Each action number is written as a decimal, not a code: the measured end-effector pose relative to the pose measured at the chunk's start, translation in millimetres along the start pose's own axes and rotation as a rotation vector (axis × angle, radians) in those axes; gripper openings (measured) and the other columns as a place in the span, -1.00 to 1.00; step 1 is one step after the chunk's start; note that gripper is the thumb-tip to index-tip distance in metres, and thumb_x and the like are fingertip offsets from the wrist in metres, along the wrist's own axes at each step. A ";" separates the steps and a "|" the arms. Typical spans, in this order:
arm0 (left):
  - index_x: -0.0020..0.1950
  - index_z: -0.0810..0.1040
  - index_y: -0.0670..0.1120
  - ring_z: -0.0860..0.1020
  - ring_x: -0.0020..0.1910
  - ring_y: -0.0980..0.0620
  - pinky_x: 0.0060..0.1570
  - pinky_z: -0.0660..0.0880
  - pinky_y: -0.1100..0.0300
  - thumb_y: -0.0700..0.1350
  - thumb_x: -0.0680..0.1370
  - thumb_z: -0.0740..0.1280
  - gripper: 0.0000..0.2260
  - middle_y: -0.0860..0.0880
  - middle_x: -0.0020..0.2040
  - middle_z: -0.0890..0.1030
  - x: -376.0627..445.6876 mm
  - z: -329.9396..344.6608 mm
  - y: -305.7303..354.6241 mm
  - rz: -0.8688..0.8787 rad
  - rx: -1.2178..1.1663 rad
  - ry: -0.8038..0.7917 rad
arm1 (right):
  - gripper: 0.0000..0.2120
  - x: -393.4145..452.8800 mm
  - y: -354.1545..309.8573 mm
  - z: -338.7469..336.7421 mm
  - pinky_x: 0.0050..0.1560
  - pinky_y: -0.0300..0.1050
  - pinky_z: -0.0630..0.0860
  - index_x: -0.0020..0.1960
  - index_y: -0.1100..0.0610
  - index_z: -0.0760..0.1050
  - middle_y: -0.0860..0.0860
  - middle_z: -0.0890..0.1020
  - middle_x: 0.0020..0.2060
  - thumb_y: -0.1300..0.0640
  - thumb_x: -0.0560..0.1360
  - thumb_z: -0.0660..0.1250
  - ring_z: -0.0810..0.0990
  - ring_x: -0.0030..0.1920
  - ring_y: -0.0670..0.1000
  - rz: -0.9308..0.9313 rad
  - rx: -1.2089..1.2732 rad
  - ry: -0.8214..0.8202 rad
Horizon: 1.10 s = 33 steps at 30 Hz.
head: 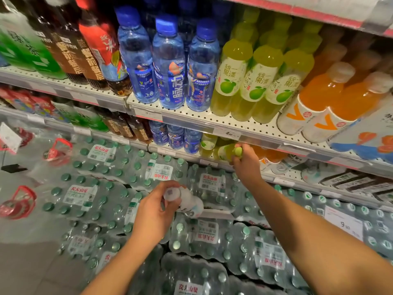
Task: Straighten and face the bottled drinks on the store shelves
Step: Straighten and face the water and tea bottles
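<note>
My left hand [154,211] grips a white-capped bottle with a pale label [188,202], held tilted above the stacked water packs. On the lower shelf, my right hand [244,160] grips a yellow-green bottle [228,152] by its cap end, and the bottle leans out toward me. More yellow-green bottles [209,143] stand beside it on that shelf. One shelf up, rows of blue bottles [169,67], yellow-green bottles [259,81] and orange bottles [319,99] stand upright.
Shrink-wrapped packs of green-capped water [119,188] fill the floor level below the shelves. The perforated shelf edge [191,121] with price strips juts out above my right hand. Brown, red and green tea bottles [70,45] stand at the left. A price card [344,224] sits at the right.
</note>
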State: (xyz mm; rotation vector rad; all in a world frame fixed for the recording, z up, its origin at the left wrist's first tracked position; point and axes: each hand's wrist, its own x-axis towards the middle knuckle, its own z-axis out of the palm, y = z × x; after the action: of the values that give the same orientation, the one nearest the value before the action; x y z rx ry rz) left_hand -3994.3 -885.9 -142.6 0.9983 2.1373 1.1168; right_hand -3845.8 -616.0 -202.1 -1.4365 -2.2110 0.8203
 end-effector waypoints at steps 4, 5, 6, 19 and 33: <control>0.07 0.49 0.34 0.61 -0.11 0.20 -0.21 0.49 0.34 -0.21 0.55 0.43 -0.59 0.24 -0.08 0.65 2.8 -3.6 2.4 0.013 0.008 -0.005 | -0.89 17.6 -4.4 10.9 -0.02 0.09 0.62 0.02 0.17 0.60 0.04 0.64 -0.13 0.13 0.61 0.36 0.63 -0.09 0.10 -0.024 -0.068 -0.031; 0.08 0.51 0.32 0.61 -0.09 0.20 -0.19 0.48 0.36 -0.23 0.55 0.43 -0.60 0.23 -0.06 0.65 3.2 -3.7 2.1 0.020 -0.004 -0.010 | -0.86 21.6 -5.6 13.1 -0.02 0.05 0.61 0.01 0.18 0.61 0.05 0.64 -0.14 0.10 0.61 0.35 0.63 -0.09 0.11 -0.017 -0.088 -0.038; 0.09 0.52 0.29 0.62 -0.06 0.20 -0.18 0.49 0.37 -0.24 0.55 0.43 -0.60 0.22 -0.03 0.66 3.2 -3.6 1.4 0.027 -0.021 -0.015 | -0.82 25.0 -6.7 14.9 -0.02 0.00 0.58 0.01 0.19 0.61 0.06 0.64 -0.14 0.08 0.62 0.35 0.62 -0.08 0.12 -0.003 -0.120 -0.046; 0.15 0.58 0.15 0.60 -0.18 0.09 -0.28 0.47 0.32 -0.20 0.53 0.47 -0.70 0.21 -0.06 0.65 0.8 8.5 15.2 0.047 -0.029 -0.058 | -0.67 55.9 -12.2 21.7 0.06 0.08 0.60 0.28 0.18 0.52 0.18 0.67 0.00 -0.02 0.69 0.19 0.65 -0.03 0.22 -0.035 -0.439 -0.209; 0.12 0.57 0.20 0.51 -0.30 0.14 -0.31 0.39 0.31 -0.16 0.52 0.48 -0.70 0.23 -0.25 0.58 10.9 24.0 44.7 0.060 -0.012 -0.058 | -0.50 -46.9 18.9 -9.8 0.04 0.10 0.64 0.51 0.01 0.34 0.02 0.56 0.33 0.14 0.60 0.33 0.66 0.00 0.01 -0.064 0.063 -0.191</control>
State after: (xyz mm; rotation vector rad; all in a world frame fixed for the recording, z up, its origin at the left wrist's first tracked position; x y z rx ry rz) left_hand -3967.0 -848.9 -118.5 1.0822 2.0655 1.1138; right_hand -3807.8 -650.4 -207.0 -1.2991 -2.3333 1.0344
